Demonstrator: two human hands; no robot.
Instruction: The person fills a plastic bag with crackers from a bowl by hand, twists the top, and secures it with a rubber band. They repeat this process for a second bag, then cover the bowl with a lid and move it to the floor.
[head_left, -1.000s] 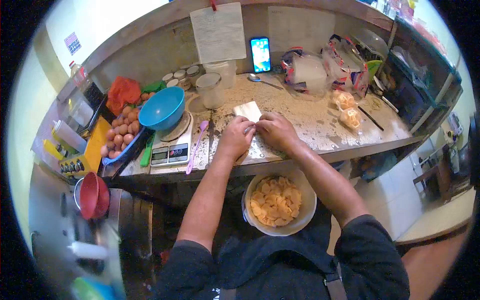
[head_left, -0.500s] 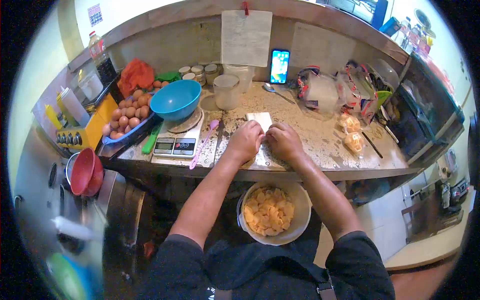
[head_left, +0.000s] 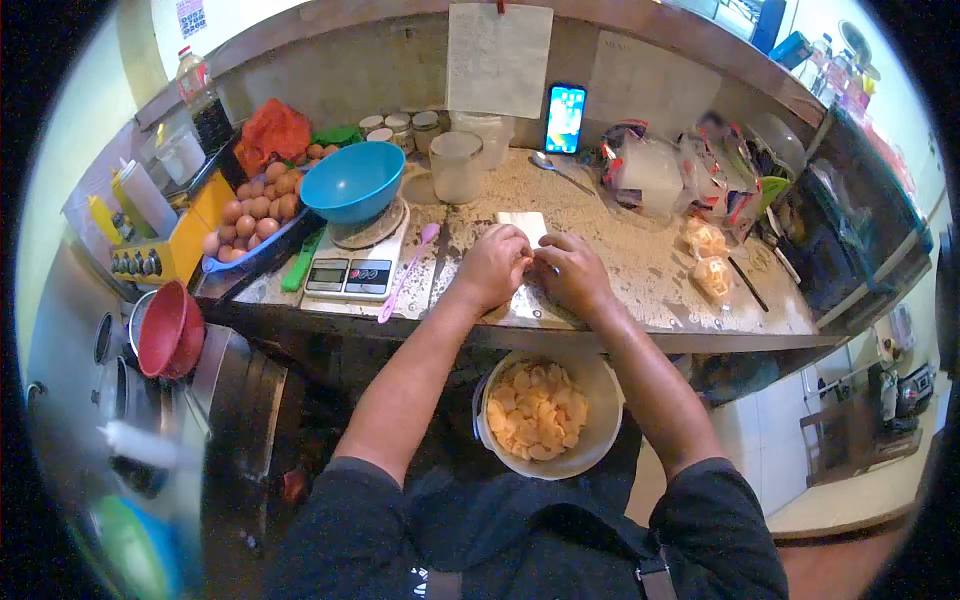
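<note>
Over the front of the counter my left hand (head_left: 493,268) and my right hand (head_left: 573,274) meet with their fingertips pinched together. Whatever lies between the fingers is hidden or too small to name. Just beyond them, a flat white stack (head_left: 521,223), of paper or plastic, lies on the worktop. Below my forearms stands a white bucket (head_left: 603,420) holding many thin orange-yellow chips (head_left: 537,408). A pink spoon (head_left: 405,274) rests to the left of my left hand, beside a kitchen scale (head_left: 350,277).
A blue bowl (head_left: 353,182) sits on the scale, with eggs (head_left: 262,208) to its left. Behind are a cloudy plastic tub (head_left: 456,166), a lit phone (head_left: 565,118) and a metal spoon (head_left: 562,172). Packaged bags (head_left: 648,175) and two small filled bags (head_left: 712,277) lie right.
The view has tilted slightly, so the counter items sit higher in the picture. My fingers have shifted a little and stay pinched together at the same place.
</note>
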